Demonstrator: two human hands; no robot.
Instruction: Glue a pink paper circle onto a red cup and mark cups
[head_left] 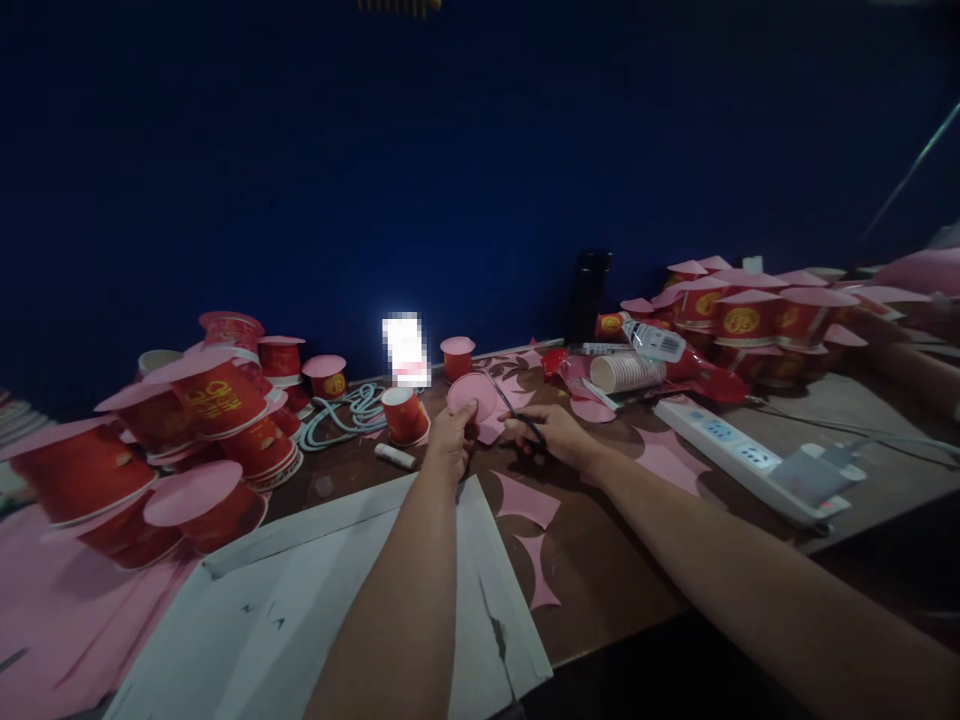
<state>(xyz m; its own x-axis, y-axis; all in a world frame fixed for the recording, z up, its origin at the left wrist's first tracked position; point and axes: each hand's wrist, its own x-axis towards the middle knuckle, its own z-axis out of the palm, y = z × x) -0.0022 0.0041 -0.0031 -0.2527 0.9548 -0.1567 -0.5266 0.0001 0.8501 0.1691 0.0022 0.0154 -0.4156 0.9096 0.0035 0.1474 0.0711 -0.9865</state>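
Observation:
Pinched in my left hand is a round piece of pink paper, held up over the middle of the table. My right hand grips a pair of dark-handled scissors, whose blades reach up along the right edge of the paper. Just behind stands a red paper cup topped with a pink disc. Left of my hands, another red cup sits beside a small white tube. Pink offcuts with curved edges lie on the brown table below.
Red cups with pink discs are stacked at left and right. A white board covers the front left. A power strip with a plugged-in adapter, coiled cable, and nested paper cups lie around. Another person's arm is far right.

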